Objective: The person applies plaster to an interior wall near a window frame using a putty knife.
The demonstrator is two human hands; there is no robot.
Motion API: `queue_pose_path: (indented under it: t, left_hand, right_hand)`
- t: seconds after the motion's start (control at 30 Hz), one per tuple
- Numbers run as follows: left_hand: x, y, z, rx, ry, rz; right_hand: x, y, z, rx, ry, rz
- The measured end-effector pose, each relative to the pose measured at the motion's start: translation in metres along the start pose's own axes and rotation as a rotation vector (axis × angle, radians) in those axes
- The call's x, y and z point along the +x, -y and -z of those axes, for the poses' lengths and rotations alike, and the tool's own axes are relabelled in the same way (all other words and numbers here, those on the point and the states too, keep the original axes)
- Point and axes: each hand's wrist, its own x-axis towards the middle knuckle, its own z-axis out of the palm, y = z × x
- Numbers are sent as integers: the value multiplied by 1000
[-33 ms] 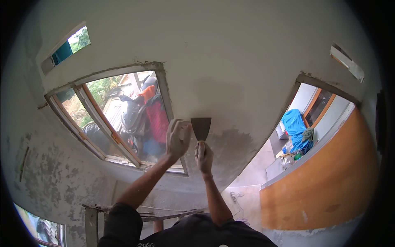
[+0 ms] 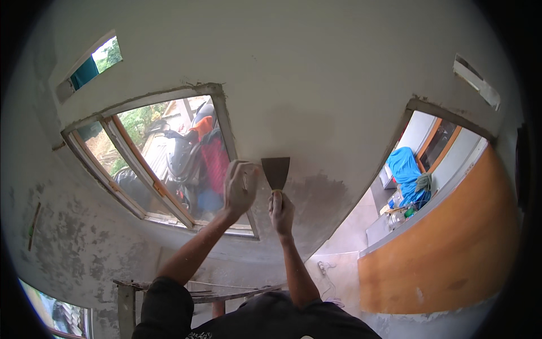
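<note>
My right hand point(image 2: 281, 213) grips the handle of a putty knife point(image 2: 275, 172). Its wide, flat, grey metal blade points up in front of the wall point(image 2: 316, 135), near a darker, damp-looking patch; whether its edge touches cannot be told. To the left of the blade, my left hand point(image 2: 241, 189) is raised by the right side of the window frame. Its fingers are dusty with white and loosely curved, with a gap between them and the thumb, and nothing shows in it.
A sliding window point(image 2: 164, 164) on the left looks out on covered items and greenery. The doorway on the right shows a blue cloth point(image 2: 403, 172) and clutter beyond an orange-brown panel point(image 2: 440, 248). Below me runs a wooden scaffold rail point(image 2: 226, 295). A cable point(image 2: 326, 277) lies on the floor.
The putty knife and my right hand have risen slightly. My left hand has shifted a little up and left, away from the blade. Both hands keep their shape.
</note>
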Motion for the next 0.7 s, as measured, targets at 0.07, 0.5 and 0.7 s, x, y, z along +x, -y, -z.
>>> queue_pose_path:
  t: [0.07, 0.5, 0.7]
  left_hand:
    - [-8, 17, 14, 22, 20, 57]
    - [-50, 48, 12, -85, 127, 306]
    - [-53, 64, 14, -144, 41, 368]
  right_hand:
    - [3, -8, 0, -57, -5, 79]
    - [-15, -57, -10, -56, -51, -16]
    - [3, 4, -27, -50, -59, 99]
